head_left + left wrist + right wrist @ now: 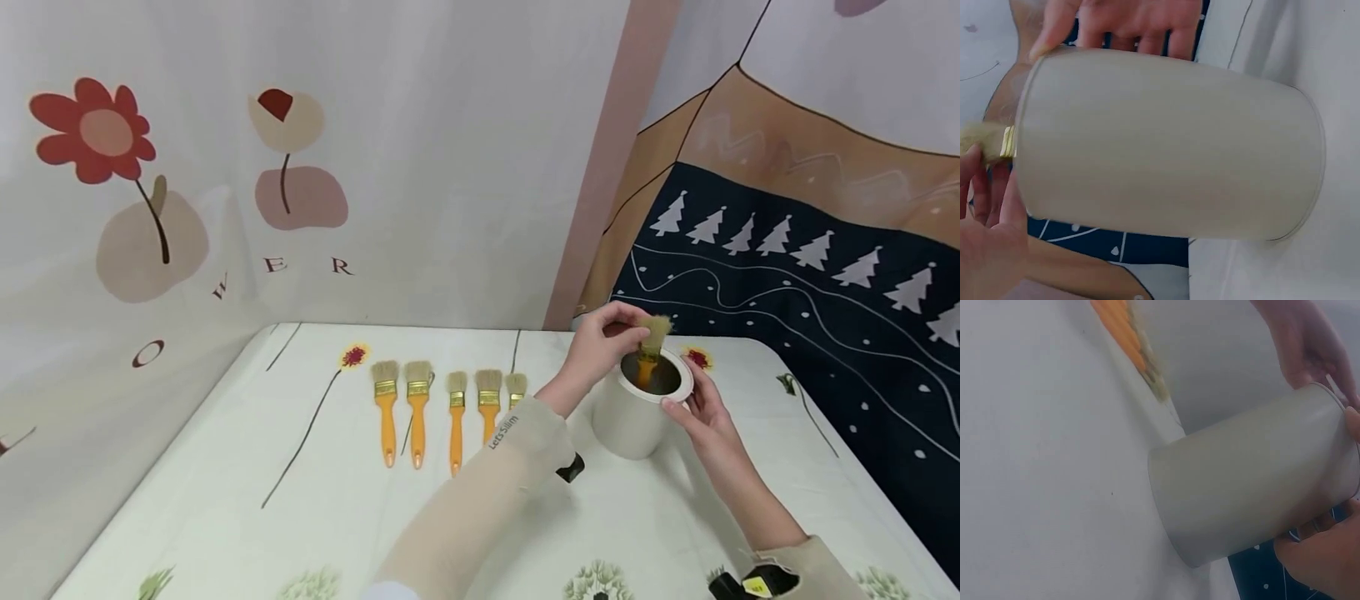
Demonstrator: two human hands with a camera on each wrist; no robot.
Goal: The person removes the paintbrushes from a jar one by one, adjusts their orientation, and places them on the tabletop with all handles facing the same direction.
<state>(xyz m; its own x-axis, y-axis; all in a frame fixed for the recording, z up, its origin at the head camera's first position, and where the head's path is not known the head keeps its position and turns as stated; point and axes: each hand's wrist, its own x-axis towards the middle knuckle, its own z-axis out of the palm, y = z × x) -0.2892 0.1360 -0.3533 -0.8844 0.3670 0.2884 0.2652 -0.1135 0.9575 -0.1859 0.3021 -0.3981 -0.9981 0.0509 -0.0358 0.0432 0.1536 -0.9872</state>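
A tall off-white canister (632,427) stands on the table, its round mouth facing up. My left hand (600,348) pinches a paintbrush (656,335) by its pale bristles above the mouth. The brush points bristles up, and its orange handle reaches down inside the canister, the lower end hidden. In the left wrist view, the metal band of the brush (1007,141) shows right at the rim. My right hand (711,421) holds the canister near its rim from the right, thumb on the near side. The right wrist view shows that hand (1325,550) against the canister wall (1247,481).
Several orange-handled paintbrushes (417,417) lie in a row left of the canister, bristles toward the back. My left sleeve (480,500) covers part of the row. A flowered white cloth (225,500) covers the table, and a printed curtain (450,167) hangs behind it.
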